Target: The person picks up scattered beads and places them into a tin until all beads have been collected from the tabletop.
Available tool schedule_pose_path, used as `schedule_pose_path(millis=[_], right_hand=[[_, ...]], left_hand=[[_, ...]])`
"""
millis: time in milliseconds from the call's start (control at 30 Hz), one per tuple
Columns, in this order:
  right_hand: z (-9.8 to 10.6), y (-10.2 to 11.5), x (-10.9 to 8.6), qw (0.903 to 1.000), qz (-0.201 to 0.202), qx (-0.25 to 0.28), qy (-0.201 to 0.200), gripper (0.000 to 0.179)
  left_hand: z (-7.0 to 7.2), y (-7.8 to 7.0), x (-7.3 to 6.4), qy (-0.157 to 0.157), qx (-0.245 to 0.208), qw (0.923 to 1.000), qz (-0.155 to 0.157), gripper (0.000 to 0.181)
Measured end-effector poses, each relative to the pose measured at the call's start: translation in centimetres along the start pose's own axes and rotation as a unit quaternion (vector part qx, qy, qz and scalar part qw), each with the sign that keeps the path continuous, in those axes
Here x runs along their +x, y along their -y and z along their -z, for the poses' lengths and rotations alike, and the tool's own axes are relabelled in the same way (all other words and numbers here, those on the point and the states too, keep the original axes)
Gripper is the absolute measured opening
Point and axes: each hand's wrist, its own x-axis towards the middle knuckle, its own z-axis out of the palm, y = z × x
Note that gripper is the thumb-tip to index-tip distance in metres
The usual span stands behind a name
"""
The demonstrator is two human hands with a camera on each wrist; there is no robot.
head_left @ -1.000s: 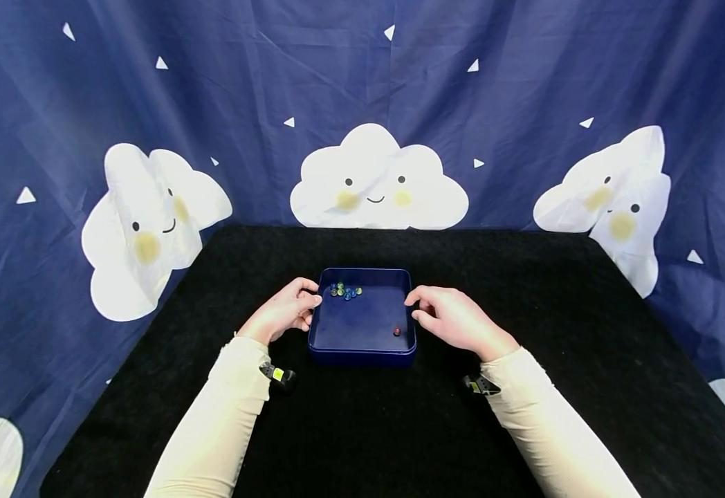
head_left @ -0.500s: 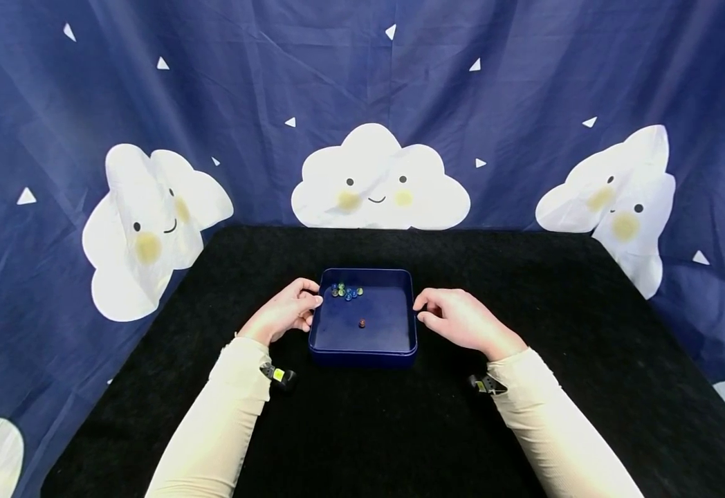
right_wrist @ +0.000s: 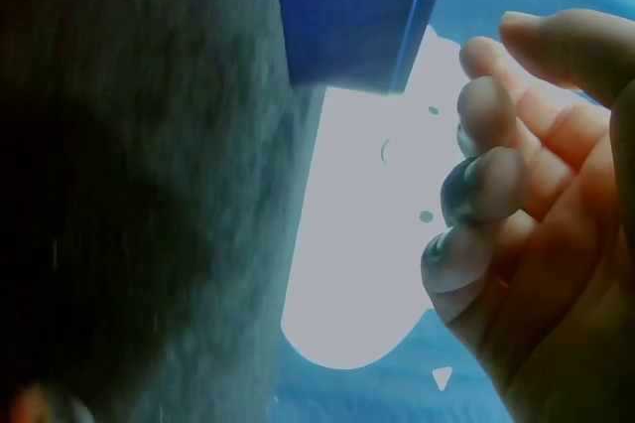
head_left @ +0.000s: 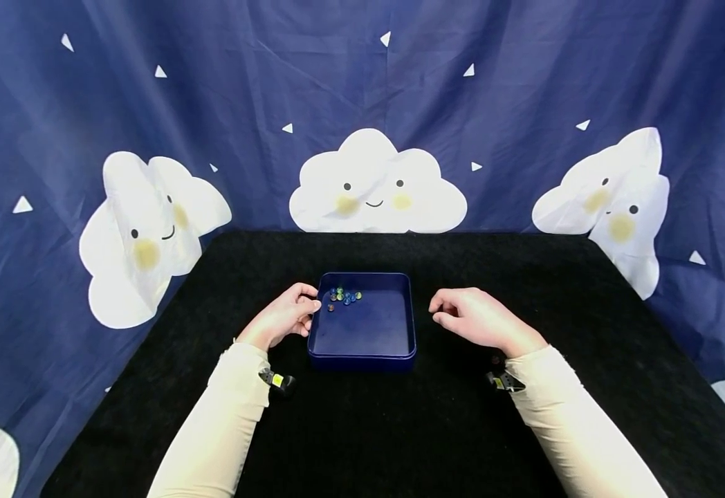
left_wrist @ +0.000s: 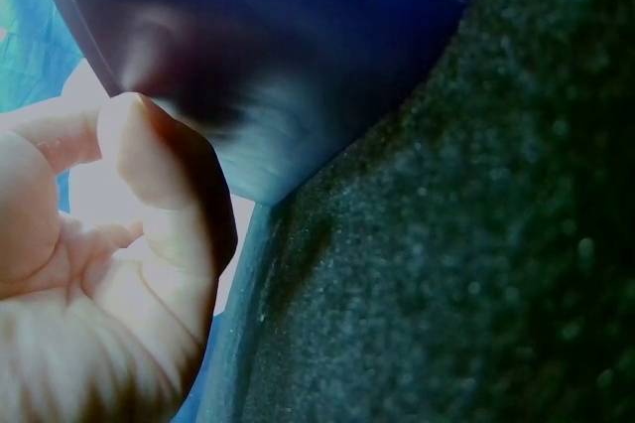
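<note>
A square dark blue tray [head_left: 362, 362] stands on the black cloth. Near its back left corner lie several blue and yellow-green glass marbles [head_left: 346, 300], with a reddish-brown marble [head_left: 331, 308] just in front of them. My left hand [head_left: 281, 315] holds the tray's left rim, and the left wrist view has a fingertip [left_wrist: 129, 130] against the tray's edge. To the right of the tray, my right hand [head_left: 483, 319] hovers with loosely curled fingers and nothing in them. The right wrist view shows the gap between that hand [right_wrist: 556, 175] and the tray's wall [right_wrist: 352, 16].
A small reddish round thing [head_left: 496, 360] lies by the right wrist, only partly visible. Black cloth [head_left: 375, 443] covers the table. Behind it hangs a blue curtain [head_left: 244, 90] with white clouds.
The reddish-brown marble has rolled left across the tray, from the right front to beside the other marbles. My right hand has drawn back rightward from the tray's rim; the left hand stays put.
</note>
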Motion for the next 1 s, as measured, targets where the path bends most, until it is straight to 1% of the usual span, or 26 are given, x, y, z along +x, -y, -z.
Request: schedule_pose_path(millis=[167,333,400,567,700,833,1000], right_hand=[[0.7,-1.4,-1.4,0.9997,-0.011,-0.014,0.019,0.01],[1.4,-2.8,-3.2,0.9976,-0.035,0.009,0.059,0.007],[1.7,-3.2,-3.9,0.9966,-0.043,0.017,0.068,0.007],[2.2,-4.1,-5.5,0.9962,-0.041,-0.004,0.077,0.011],[2.0,-4.5,-6.6,0.9934,-0.037,0.0,0.108,0.018],[1.6,-4.9,-7.3,0.9901,-0.036,-0.005,0.135,0.022],[1.4,-5.0,-7.4,0.9881,-0.037,-0.002,0.15,0.022]], left_hand=[[0.0,0.1,-0.1,0.003,0.003,1.0,-0.002,0.04],[0.0,0.1,0.0,0.002,0.001,1.0,-0.001,0.04],[0.0,0.1,0.0,0.002,-0.001,1.0,-0.002,0.041],[0.1,0.3,-0.1,0.003,-0.004,1.0,-0.003,0.041],[0.2,0.5,-0.3,0.003,-0.002,1.0,0.0,0.04],[0.3,0.5,-0.4,0.002,0.003,1.0,0.003,0.04],[0.3,0.3,-0.3,0.001,0.006,1.0,0.0,0.042]])
